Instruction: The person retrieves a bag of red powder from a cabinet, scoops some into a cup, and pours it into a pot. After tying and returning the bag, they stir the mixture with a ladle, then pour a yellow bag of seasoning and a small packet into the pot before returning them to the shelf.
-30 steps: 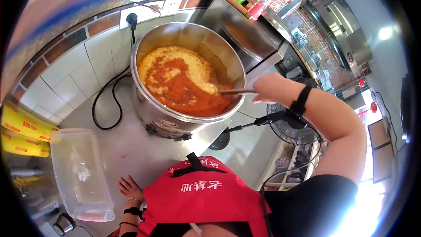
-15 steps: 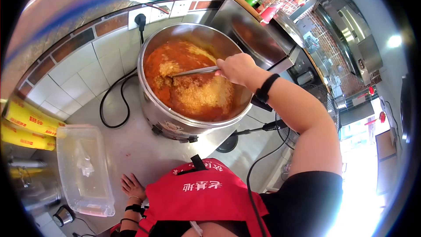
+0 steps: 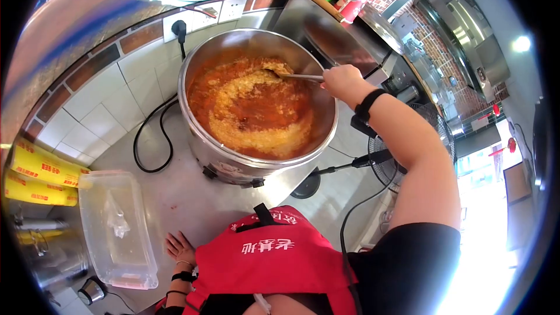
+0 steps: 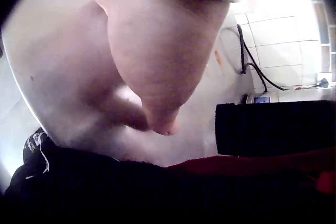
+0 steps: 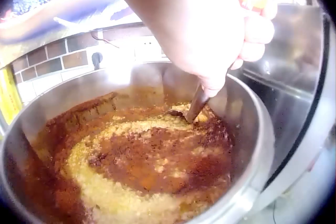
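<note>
A large stainless steel pot [image 3: 192, 140] stands on the metal counter [image 3: 175, 186]. Inside it is an orange-red soup [image 3: 256, 114] with a curved band of pale yellow bits. My right hand [image 3: 345, 83] grips the handle of a metal ladle [image 3: 304, 77] over the pot's right side. The ladle's head dips into the soup near the back right wall, mostly hidden; the right wrist view shows its handle [image 5: 197, 103] slanting down from the fist. My left hand [image 3: 181, 249] rests on the counter, fingers spread, beside the red apron [image 3: 262, 268].
Left on the counter sits a clear plastic box [image 3: 119, 256] holding a crumpled white piece. Yellow rolls [image 3: 44, 189] lie behind it. A black cord [image 3: 138, 154] runs from the wall beside the pot. A steel cabinet [image 3: 321, 29] stands behind right, a fan [image 3: 382, 163] to the right.
The ladle swept from the pot's right side to its left, then back to the rear right. The yellow bits now form a curved band. My left hand stays put.
</note>
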Available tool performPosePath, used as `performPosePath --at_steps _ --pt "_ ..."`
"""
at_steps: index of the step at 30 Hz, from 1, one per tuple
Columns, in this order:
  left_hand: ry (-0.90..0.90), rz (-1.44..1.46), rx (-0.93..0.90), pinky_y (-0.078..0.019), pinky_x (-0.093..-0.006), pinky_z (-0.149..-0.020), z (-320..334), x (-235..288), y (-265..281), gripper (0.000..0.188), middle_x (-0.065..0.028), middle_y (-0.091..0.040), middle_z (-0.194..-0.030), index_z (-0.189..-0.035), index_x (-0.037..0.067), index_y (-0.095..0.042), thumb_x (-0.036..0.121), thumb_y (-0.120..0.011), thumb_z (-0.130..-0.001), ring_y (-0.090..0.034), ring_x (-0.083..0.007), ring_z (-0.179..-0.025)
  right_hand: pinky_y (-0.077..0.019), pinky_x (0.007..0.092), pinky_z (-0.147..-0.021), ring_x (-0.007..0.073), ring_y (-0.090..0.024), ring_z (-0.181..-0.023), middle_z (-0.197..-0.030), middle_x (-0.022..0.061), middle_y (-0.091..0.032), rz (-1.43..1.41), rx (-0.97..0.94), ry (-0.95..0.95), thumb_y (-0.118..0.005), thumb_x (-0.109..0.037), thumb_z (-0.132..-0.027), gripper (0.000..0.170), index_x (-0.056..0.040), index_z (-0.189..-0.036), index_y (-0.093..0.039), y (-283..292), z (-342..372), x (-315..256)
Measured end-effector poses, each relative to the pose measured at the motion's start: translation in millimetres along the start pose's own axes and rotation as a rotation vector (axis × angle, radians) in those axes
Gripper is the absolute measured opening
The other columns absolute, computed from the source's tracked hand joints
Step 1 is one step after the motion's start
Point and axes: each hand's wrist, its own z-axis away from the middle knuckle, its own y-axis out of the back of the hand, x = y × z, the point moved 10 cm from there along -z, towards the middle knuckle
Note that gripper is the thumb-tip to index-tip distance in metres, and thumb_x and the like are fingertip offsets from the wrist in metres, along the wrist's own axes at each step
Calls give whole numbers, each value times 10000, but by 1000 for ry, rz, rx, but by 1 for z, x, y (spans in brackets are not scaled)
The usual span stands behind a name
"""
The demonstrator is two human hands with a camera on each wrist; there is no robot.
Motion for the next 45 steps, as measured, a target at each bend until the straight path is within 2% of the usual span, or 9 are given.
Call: performPosePath --at_steps 6,8,9,11,20,26,32,35,45 --pt "-22 18 8 -19 -636 -1066 -11 -9 -21 1028 -262 134 -1509 -1481 99 20 471 -615 -763 107 -497 -1374 -533 393 -658 289 -668 -799 -831 91 -687 83 -228 -5 -592 -347 -854 274 -100 -845 -709 6 69 -2" --pt "-166 -337 707 -23 -636 -1064 -1 0 -6 1060 -267 136 -1506 -1479 93 22 486 -632 -743 105 -504 -1371 -530 397 -661 288 -666 -795 -819 89 -683 79 -306 45 -593 -355 -854 283 -97 -842 -710 14 89 -16" --pt "-168 -329 705 -23 -636 -1064 7 9 12 1060 -267 136 -1506 -1479 93 22 486 -632 -743 105 -504 -1371 -526 405 -661 295 -661 -792 -799 89 -676 67 -357 48 -577 -378 -865 312 -94 -847 -706 16 96 -21" --pt "-37 28 21 -17 -635 -1064 -1 0 -3 1091 -268 149 -1503 -1478 91 36 496 -645 -727 116 -503 -1370 -523 407 -663 298 -658 -790 -790 90 -673 57 -383 85 -570 -394 -868 331 -92 -847 -705 32 107 -39" --pt "3 84 -86 7 -626 -1069 13 9 16 1106 -260 194 -1496 -1474 86 53 555 -624 -735 156 -485 -1371 -498 413 -630 304 -655 -757 -755 100 -665 -65 -118 271 -496 -479 -894 403 -96 -904 -622 66 52 -109" --pt "21 70 -65 5 -628 -1070 10 7 14 1083 -261 177 -1500 -1476 88 40 560 -609 -749 152 -480 -1374 -497 408 -633 293 -661 -747 -750 88 -669 -61 60 138 -481 -436 -915 368 -88 -936 -599 58 -14 -84" --pt "-12 24 -26 -16 -628 -1072 3 1 5 1031 -263 145 -1507 -1479 89 20 507 -601 -770 132 -478 -1379 -532 367 -697 252 -672 -854 -867 68 -688 -55 53 -25 -544 -375 -899 308 -95 -992 -631 30 -29 -39" --pt "-22 -4 25 -22 -629 -1071 -1 -2 0 1012 -262 138 -1509 -1480 93 20 483 -596 -777 127 -482 -1379 -533 375 -687 266 -674 -829 -876 92 -694 -55 -16 -93 -546 -354 -898 305 -94 -895 -704 19 -8 -20" --pt "-11 22 -63 -6 -629 -1069 4 5 3 1072 -263 165 -1503 -1480 101 53 519 -612 -750 134 -487 -1375 -529 401 -672 300 -664 -791 -819 99 -684 -11 -299 -2 -545 -405 -890 371 -68 -893 -701 20 99 -43"
